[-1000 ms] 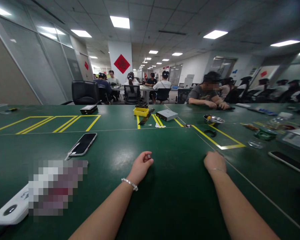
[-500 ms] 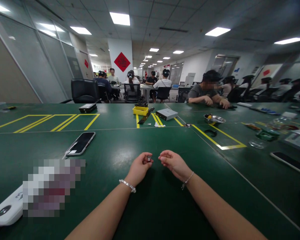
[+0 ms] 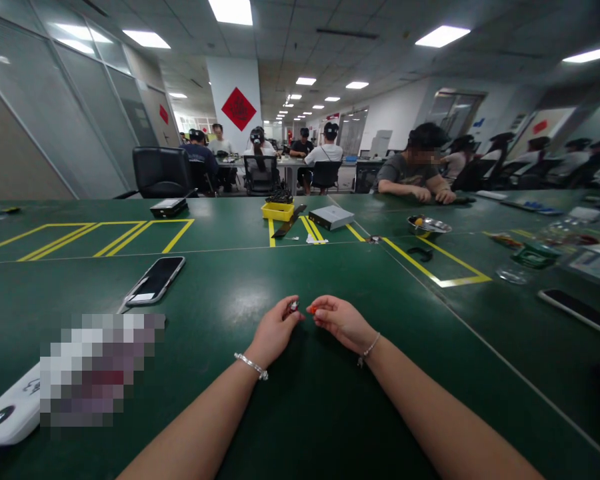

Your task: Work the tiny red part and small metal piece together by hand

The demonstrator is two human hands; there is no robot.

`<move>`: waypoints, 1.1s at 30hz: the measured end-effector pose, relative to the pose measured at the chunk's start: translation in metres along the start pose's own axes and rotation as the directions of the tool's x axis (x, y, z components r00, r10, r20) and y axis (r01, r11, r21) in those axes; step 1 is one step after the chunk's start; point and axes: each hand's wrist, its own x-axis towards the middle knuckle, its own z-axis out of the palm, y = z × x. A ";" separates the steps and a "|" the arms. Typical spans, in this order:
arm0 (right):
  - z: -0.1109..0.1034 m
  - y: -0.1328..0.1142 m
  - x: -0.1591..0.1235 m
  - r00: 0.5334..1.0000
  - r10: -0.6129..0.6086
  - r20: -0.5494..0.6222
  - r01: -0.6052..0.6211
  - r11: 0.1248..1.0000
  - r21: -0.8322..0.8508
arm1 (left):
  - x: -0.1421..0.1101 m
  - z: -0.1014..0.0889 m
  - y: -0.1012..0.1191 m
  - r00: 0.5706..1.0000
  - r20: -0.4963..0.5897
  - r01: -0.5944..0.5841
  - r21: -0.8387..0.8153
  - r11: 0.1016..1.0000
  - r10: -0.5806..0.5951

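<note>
Near the middle of the green table, my left hand pinches a tiny dark-and-silver piece between thumb and fingers. It is too small for me to tell its kind. Just to the right, my right hand is closed on a small orange piece at its fingertips. The two hands face each other with a narrow gap between them, slightly above the tabletop. Both pieces are partly hidden by the fingers.
A phone and a white device, partly pixelated, lie at left. Further back are a yellow bin, a grey box and a metal bowl. A co-worker sits across the table.
An orange piece now shows at my right fingertips, where none was visible before. The piece in my left hand looks turned. The view has shifted slightly.
</note>
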 end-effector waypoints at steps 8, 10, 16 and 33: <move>0.001 -0.002 0.001 1.000 0.019 0.023 -0.019 1.000 0.011 | -0.005 -0.003 0.007 1.000 0.029 -0.006 0.147 0.989 0.002; 0.001 -0.003 0.001 1.000 0.021 0.021 -0.021 1.000 0.003 | -0.004 -0.003 0.007 0.999 0.037 -0.018 0.156 0.988 0.013; 0.002 -0.005 0.001 0.998 0.030 0.056 -0.029 1.000 -0.012 | -0.002 -0.001 0.002 0.998 0.052 -0.046 0.102 0.994 0.041; -0.002 0.002 0.004 1.000 -0.014 0.004 0.014 1.000 -0.010 | -0.006 0.002 0.006 0.997 -0.027 -0.066 0.195 0.979 0.073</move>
